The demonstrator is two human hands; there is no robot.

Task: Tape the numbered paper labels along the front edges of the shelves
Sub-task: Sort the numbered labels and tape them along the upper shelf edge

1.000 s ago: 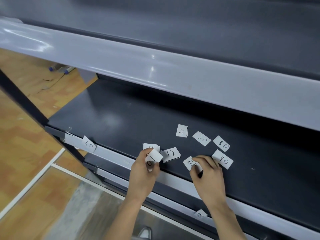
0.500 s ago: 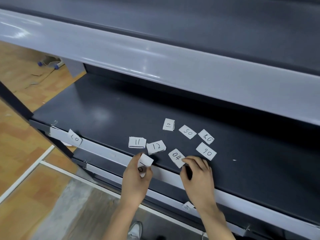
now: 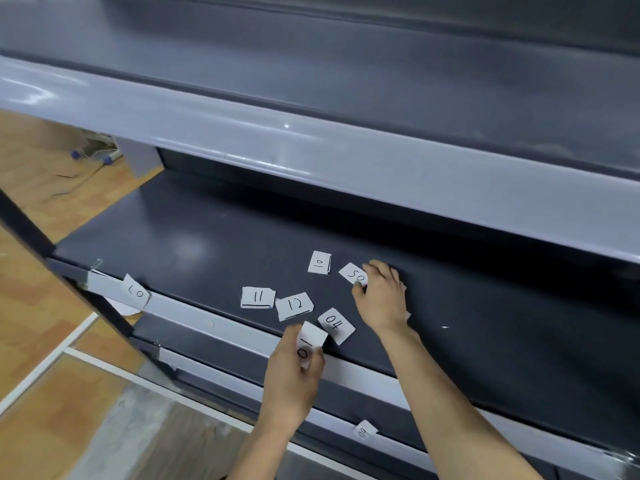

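Dark shelf (image 3: 173, 244), held label (image 3: 312, 336) pointing away

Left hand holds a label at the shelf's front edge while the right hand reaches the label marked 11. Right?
Not quite. In the head view the right hand is at the label reading 50; the label marked 11 lies untouched further left. The left hand does hold a label at the shelf's front edge.

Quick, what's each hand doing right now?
Left hand: pinching a white paper label marked 01.
Right hand: curled over the white paper label marked 05 on the dark shelf; grip cannot be told.
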